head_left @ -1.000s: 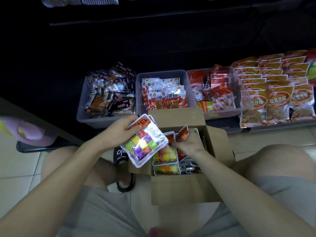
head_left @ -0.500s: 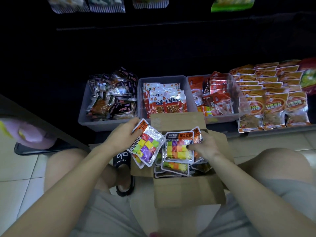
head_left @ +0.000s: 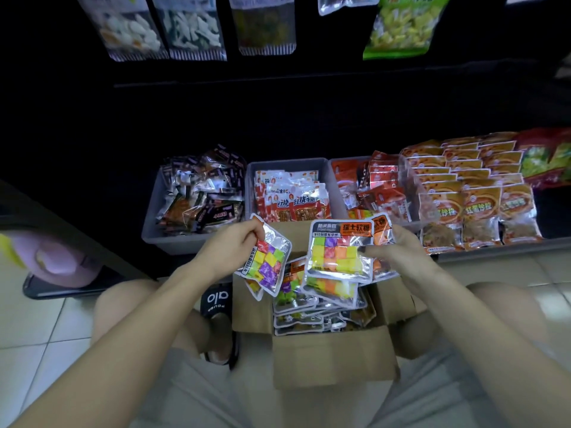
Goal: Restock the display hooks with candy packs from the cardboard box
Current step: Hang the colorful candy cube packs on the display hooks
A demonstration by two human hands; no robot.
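Observation:
An open cardboard box [head_left: 333, 359] sits on the floor between my knees, with several candy packs [head_left: 296, 307] of coloured cubes stacked inside. My left hand [head_left: 231, 245] grips a small bunch of candy packs [head_left: 267, 262] by their top edge, above the box's left side. My right hand [head_left: 398, 253] holds up another few candy packs [head_left: 336, 250], front label facing me, over the box's right half. Snack bags [head_left: 194, 29] hang from the display hooks at the top; the hooks themselves are hidden.
Grey bins [head_left: 173, 239] of snack packets line the low shelf behind the box, with orange bags [head_left: 475, 193] stacked to the right. A pink object [head_left: 58, 261] lies on a dark tray at left. My sandalled foot [head_left: 216, 307] rests beside the box.
My right hand has lifted a few packs up out of the box. The left hand has shifted slightly right with its packs. The view has tilted up, showing the hanging bags.

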